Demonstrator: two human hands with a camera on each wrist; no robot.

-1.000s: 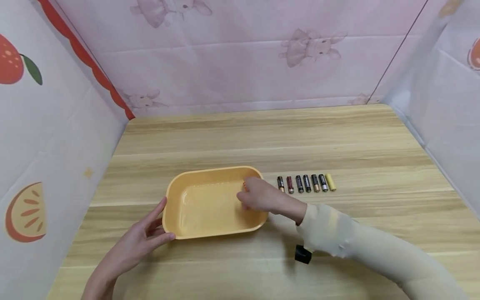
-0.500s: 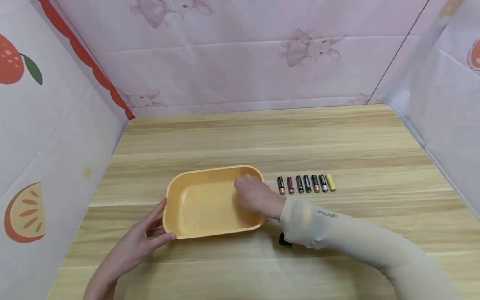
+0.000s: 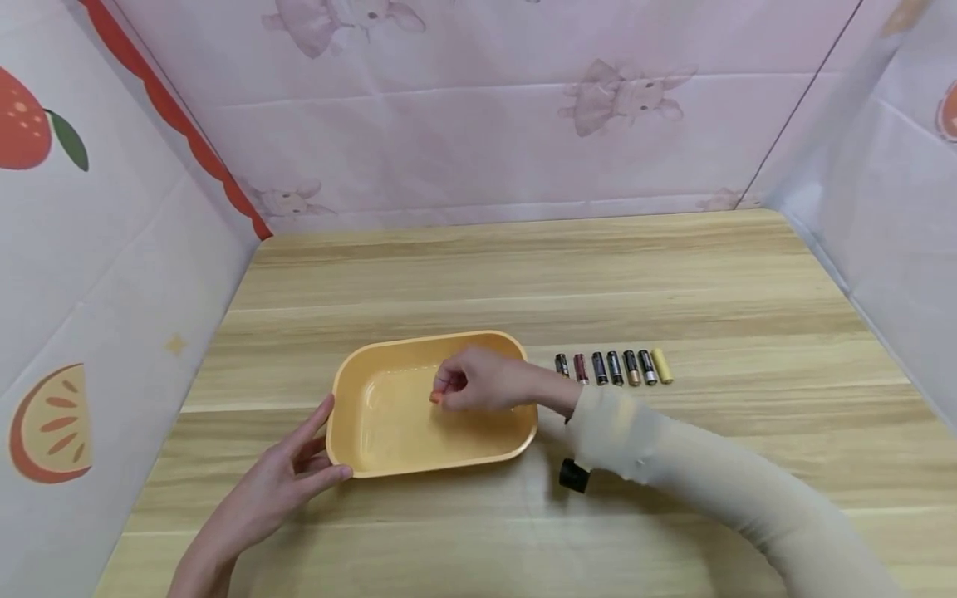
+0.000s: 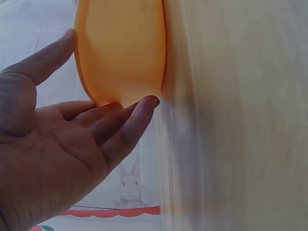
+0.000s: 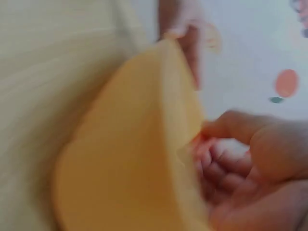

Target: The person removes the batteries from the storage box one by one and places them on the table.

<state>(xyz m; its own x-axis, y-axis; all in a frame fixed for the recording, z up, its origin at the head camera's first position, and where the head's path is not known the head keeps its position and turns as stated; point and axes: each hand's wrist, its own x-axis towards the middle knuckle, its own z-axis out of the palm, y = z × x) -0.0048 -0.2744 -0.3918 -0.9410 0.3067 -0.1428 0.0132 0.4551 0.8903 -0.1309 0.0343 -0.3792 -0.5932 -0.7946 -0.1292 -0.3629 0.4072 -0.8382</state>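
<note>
A yellow-orange plastic basin [image 3: 404, 423] stands on the wooden table. At its left end my left hand [image 3: 272, 490] rests with spread, fairly straight fingers. The thumb touches the near corner, while the other fingertips touch the end wall; the left wrist view shows this hand [image 4: 77, 120] against the basin [image 4: 122, 53]. My right hand [image 3: 482, 380] is inside the basin, pinching a small orange battery [image 3: 436, 397] between thumb and fingers. Only the end of that battery shows. In the blurred right wrist view, the basin wall partly covers the right hand [image 5: 245, 168].
To the right of the basin lies a row of several batteries [image 3: 615, 368], dark ones and a dark red one, with a yellow battery [image 3: 661, 365] at the right end. Printed cloth walls [image 3: 478, 158] border the table [image 3: 523, 274]. A black device [image 3: 574, 476] hangs beneath the right wrist.
My right hand has moved left within the basin, from its right side towards the middle, and the orange battery's end now shows at its fingertips. The left hand and basin have stayed in place.
</note>
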